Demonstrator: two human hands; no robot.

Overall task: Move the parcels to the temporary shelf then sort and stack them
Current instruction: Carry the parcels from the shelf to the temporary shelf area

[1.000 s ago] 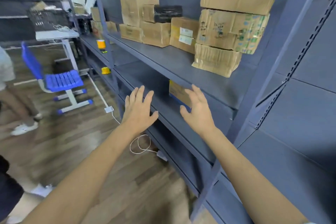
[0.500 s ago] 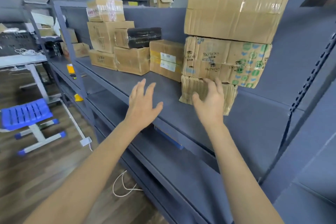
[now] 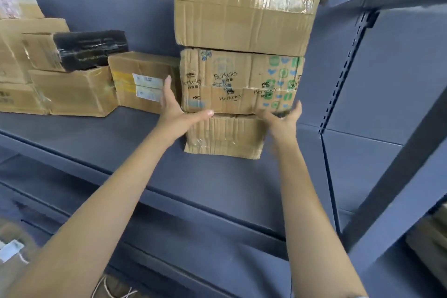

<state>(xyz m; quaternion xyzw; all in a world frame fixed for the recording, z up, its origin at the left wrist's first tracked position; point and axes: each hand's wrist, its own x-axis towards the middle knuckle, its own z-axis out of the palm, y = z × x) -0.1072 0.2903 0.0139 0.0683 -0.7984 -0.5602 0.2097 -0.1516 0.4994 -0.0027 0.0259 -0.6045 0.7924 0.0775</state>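
Observation:
A stack of three cardboard parcels stands on the grey-blue shelf (image 3: 116,143). A large plain box (image 3: 244,7) is on top, a printed "Berkeley" box (image 3: 237,80) in the middle and a small crumpled box (image 3: 225,135) at the bottom. My left hand (image 3: 174,111) presses against the printed box's lower left side, with its thumb along the bottom edge. My right hand (image 3: 283,118) cups the same box's lower right corner. Both arms reach up from below.
To the left on the same shelf are a labelled box (image 3: 142,80), a black-wrapped box (image 3: 89,48) on a brown box (image 3: 75,92), and more cartons behind. A slanted shelf post (image 3: 396,176) stands at the right. Lower shelves run beneath.
The view has closed in on the stack. Both hands rose from in front of the lower shelf to the sides of the printed middle box and now touch it.

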